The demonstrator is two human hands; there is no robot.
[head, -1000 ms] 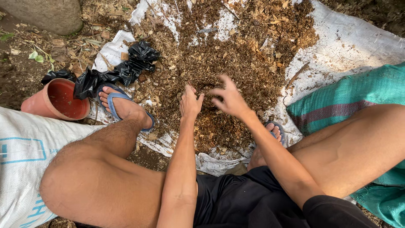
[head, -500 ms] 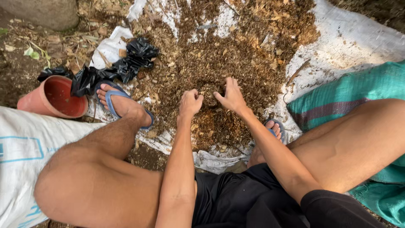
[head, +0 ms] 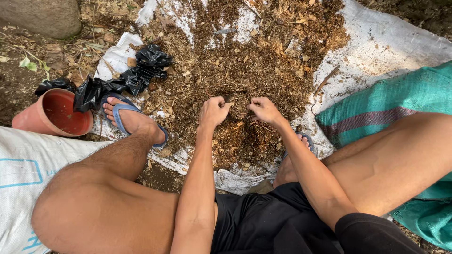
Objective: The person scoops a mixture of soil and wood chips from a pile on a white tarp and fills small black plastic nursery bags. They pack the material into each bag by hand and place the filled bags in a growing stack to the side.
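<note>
**Both hands dug into the mulch pile**

Landmark = the heap of brown wood chips and dry leaf bits (head: 254, 61), spread over a white woven sheet (head: 376, 42). I'm seated at its near edge, knees wide apart.

L hand (head: 214, 112) sits at the near-centre of the heap, fingers curled shut into a loose fist around a pinch of the chips. R hand (head: 264, 110) is just beside it, fingers bent down and closed on the same clump; the two hands are close, w/ a small lump of mulch (head: 239, 109) between them. Can't tell how much each one actually has in it.

Left of the heap: my foot in a blue flip-flop (head: 123, 113), partly on the sheet edge. Past that, crumpled black plastic bags (head: 127, 80), then a terracotta-coloured pot (head: 59, 113) lying on its side, mouth toward me. Near-left of the heap, a white sack w/ blue print (head: 23, 169). Right of the heap, a green woven sack w/ a dark stripe (head: 386, 103), under my other leg. Far-left, a grey rock (head: 40, 16) on bare soil.
</note>
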